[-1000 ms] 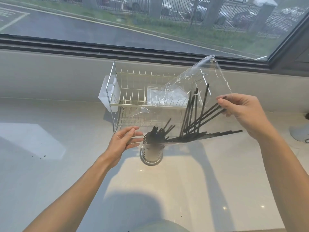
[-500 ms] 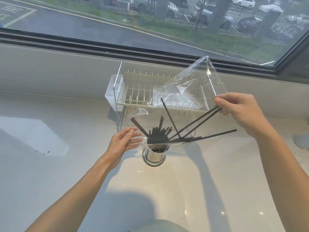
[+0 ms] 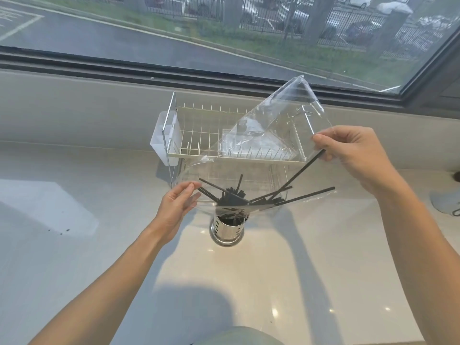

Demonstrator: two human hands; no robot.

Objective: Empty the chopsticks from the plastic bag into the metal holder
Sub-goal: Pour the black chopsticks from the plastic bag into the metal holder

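A clear plastic bag (image 3: 271,125) hangs tilted over the round metal holder (image 3: 229,230) on the counter. My right hand (image 3: 353,155) pinches the bag's raised right side, together with the top of one black chopstick. My left hand (image 3: 178,205) grips the bag's lower left edge beside the holder. Several black chopsticks (image 3: 261,195) lie fanned in the bag's lower part, their tips gathered at the holder's mouth, and dark ends show inside the holder. The bag's mouth covers the holder's rim.
A white wire dish rack (image 3: 199,135) with a white plastic side cup (image 3: 159,143) stands right behind the holder against the window ledge. The pale stone counter (image 3: 298,282) spreads around. A grey object (image 3: 445,202) lies at the far right edge.
More chopsticks have slid down towards the holder, and fewer stand high in the bag. The bag's closed corner stays raised. My left hand has stayed by the holder.
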